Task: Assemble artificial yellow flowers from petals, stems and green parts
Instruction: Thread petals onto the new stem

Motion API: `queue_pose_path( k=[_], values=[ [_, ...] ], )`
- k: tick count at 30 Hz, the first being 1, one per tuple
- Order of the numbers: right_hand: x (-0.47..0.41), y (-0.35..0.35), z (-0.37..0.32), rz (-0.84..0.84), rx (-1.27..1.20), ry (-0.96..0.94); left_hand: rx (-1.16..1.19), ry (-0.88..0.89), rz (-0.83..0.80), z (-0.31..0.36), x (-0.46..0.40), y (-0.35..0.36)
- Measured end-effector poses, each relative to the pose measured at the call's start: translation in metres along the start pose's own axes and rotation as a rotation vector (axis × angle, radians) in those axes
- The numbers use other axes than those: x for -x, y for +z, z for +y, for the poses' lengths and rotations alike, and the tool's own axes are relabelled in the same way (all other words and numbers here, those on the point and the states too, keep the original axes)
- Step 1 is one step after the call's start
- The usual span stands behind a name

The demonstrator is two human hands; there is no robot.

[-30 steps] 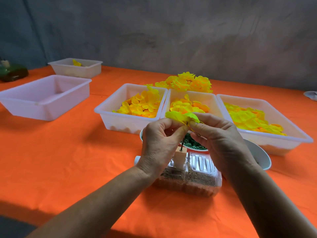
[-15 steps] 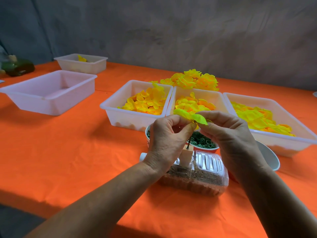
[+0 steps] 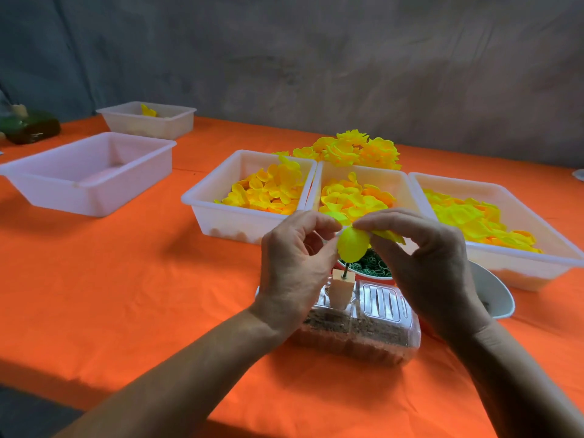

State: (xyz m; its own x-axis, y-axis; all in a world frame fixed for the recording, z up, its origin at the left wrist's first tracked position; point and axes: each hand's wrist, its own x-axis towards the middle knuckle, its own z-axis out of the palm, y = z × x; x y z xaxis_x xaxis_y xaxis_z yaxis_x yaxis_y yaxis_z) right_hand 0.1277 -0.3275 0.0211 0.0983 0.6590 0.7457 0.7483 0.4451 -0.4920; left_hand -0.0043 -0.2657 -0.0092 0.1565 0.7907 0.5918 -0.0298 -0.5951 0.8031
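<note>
Yellow petal (image 3: 353, 243), bright and cupped, sat atop a thin dark stem (image 3: 345, 267) between both hands, just above the clear lidded box. The left hand (image 3: 295, 267) had its fingers curled, thumb and forefinger pinching the petal's left edge. The right hand (image 3: 425, 257) was likewise curled, its forefinger and thumb pinching the petal's right side together with a second flat yellow petal piece (image 3: 390, 237) that stuck out to the right. The stem stood upright in a small pale block (image 3: 341, 289) on the clear box (image 3: 363, 330), which held brown granular matter. No writing or label could be read anywhere. Just behind the hands was a red-rimmed bowl of green rings (image 3: 374, 267), with a white bowl (image 3: 494, 294) to its right. Further back, three white trays of yellow and orange petals (image 3: 249, 197) stood side by side on the orange desk (image 3: 110, 295). Behind them lay a heap of finished yellow flowers (image 3: 354, 150). To the far left stood two more white trays (image 3: 88, 172).
</note>
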Motion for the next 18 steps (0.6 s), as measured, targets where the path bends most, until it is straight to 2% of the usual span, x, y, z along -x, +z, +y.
queue_pose_path(
  k=[4, 8, 13, 18],
  values=[
    [0.001, 0.0, 0.002, 0.016, 0.152, -0.15, -0.279, 0.286, 0.055, 0.002, -0.004, -0.005],
    [0.001, 0.001, 0.005, 0.029, 0.224, -0.248, -0.427, 0.477, 0.045, 0.001, -0.012, -0.005],
    [0.006, 0.003, 0.011, 0.062, 0.223, -0.25, -0.421, 0.621, 0.025, -0.003, -0.016, -0.006],
    [0.01, 0.005, 0.012, 0.094, 0.33, -0.307, -0.459, 0.77, 0.032, -0.006, -0.018, -0.007]
  ],
)
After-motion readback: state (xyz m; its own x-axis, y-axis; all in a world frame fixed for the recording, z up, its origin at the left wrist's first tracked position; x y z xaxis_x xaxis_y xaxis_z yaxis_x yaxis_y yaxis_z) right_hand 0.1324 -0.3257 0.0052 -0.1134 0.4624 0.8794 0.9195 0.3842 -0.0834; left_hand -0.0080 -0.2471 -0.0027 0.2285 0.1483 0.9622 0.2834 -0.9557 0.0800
